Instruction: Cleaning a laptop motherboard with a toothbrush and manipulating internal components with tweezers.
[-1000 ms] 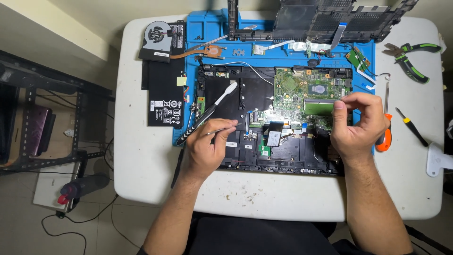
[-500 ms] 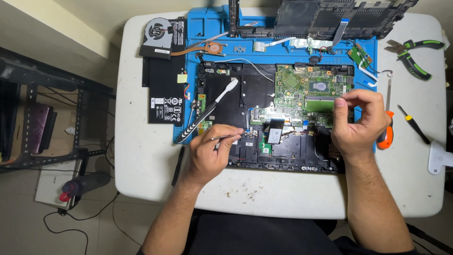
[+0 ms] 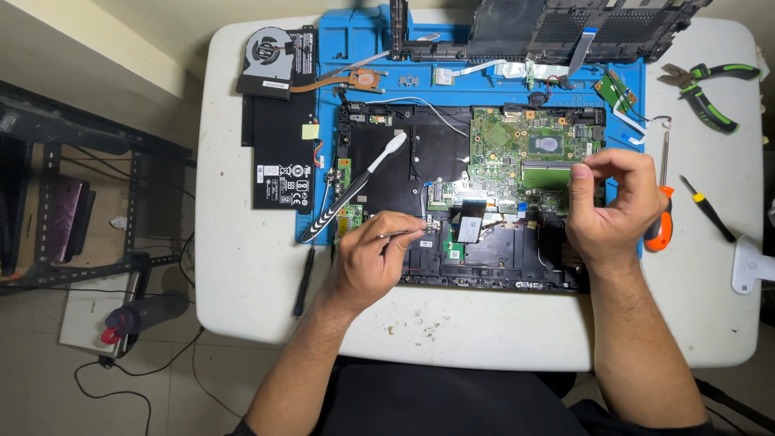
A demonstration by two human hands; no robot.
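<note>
The left hand pinches slim tweezers, long axis pointing right toward the opened laptop mid-desk. The right hand, fingers pinched together over the green motherboard, holds nothing I can make out.

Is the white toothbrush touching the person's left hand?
Apart. The head view shows the toothbrush lying diagonally on the opened laptop, with a dark gap before the left hand, which holds thin tweezers.
</note>
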